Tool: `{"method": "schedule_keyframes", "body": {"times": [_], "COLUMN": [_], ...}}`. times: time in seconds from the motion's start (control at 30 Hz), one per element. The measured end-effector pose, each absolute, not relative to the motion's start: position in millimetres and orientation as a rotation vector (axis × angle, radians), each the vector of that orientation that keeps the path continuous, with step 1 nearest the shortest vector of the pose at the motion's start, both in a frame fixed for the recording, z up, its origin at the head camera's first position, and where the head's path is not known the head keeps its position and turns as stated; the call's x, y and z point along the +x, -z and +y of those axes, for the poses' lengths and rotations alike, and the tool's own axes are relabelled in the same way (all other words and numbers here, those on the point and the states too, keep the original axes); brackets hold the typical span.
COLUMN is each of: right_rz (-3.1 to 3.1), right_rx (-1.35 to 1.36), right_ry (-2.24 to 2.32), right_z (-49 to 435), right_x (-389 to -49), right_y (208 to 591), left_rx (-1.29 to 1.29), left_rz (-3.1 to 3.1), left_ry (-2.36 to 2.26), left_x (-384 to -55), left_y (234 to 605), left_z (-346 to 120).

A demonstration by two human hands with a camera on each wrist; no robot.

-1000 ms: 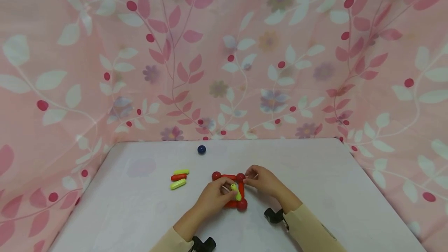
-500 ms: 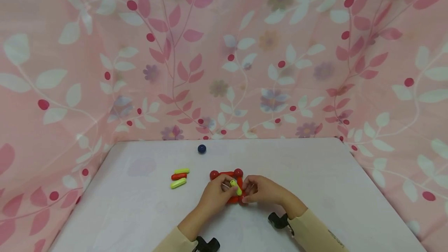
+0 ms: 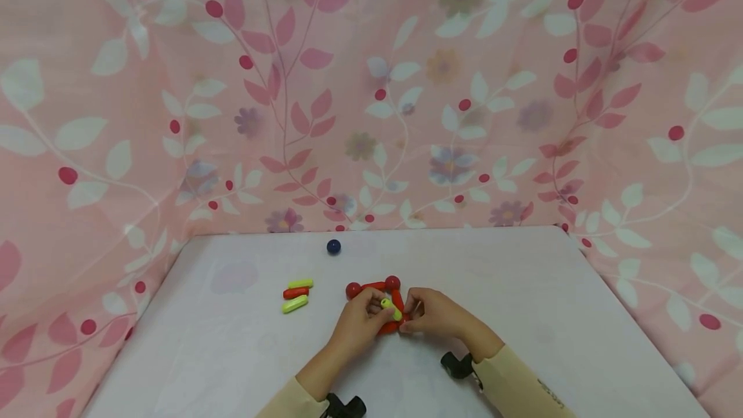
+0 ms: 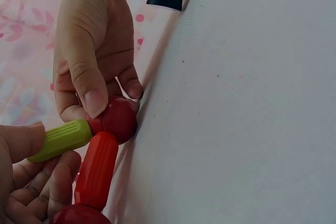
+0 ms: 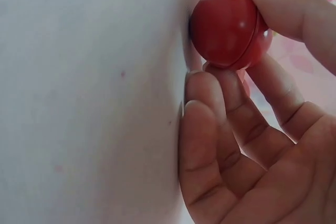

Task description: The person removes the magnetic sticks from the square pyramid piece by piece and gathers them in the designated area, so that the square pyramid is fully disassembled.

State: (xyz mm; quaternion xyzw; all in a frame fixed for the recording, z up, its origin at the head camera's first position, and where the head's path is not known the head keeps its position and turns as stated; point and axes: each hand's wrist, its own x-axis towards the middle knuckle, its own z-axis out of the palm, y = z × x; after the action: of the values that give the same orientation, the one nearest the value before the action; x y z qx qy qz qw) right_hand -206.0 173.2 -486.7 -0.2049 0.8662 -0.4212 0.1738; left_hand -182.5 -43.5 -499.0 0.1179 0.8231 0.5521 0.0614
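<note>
A yellow rod [image 4: 64, 139] is pinched by the left hand [image 3: 358, 324] against a red ball [image 4: 119, 120] gripped by the right hand [image 3: 436, 315], well inside the table's [image 3: 522, 302] far edge.

From here, the left hand [image 3: 356, 322] hides the near left part of the red frame [image 3: 397, 300] and part of the yellow-green rod [image 4: 65, 139]; the right hand [image 3: 434, 312] partly covers a red ball [image 4: 119, 123]. Both beige sleeves [image 3: 296, 400] are cut off at the bottom edge, the right one's lettering [image 3: 550, 393] too small to read.
</note>
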Motion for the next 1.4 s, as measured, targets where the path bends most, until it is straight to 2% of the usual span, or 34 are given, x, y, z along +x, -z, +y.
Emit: {"method": "schedule_keyframes", "body": {"times": [0.2, 0.43, 0.9, 1.4], "right_rz": [2.451, 2.448, 2.430, 2.422], "right_rx": [-0.567, -0.521, -0.520, -0.500], "right_ry": [1.210, 1.195, 1.208, 1.213], "right_z": [175.5, 173.7, 173.2, 172.8], "right_x": [-207.7, -207.4, -208.2, -208.0], "right_y": [489.6, 488.9, 489.6, 489.4], "left_rx": [0.345, 0.118, -0.074, -0.226], "left_rz": [2.464, 2.299, 2.410, 2.691], "left_ry": [-1.718, -2.001, -1.838, -1.561], "left_x": [-180.3, -188.0, -188.4, -183.1], "left_y": [498.8, 495.3, 486.1, 494.2], "left_z": [-42.0, -54.1, -110.9, -179.4]}}
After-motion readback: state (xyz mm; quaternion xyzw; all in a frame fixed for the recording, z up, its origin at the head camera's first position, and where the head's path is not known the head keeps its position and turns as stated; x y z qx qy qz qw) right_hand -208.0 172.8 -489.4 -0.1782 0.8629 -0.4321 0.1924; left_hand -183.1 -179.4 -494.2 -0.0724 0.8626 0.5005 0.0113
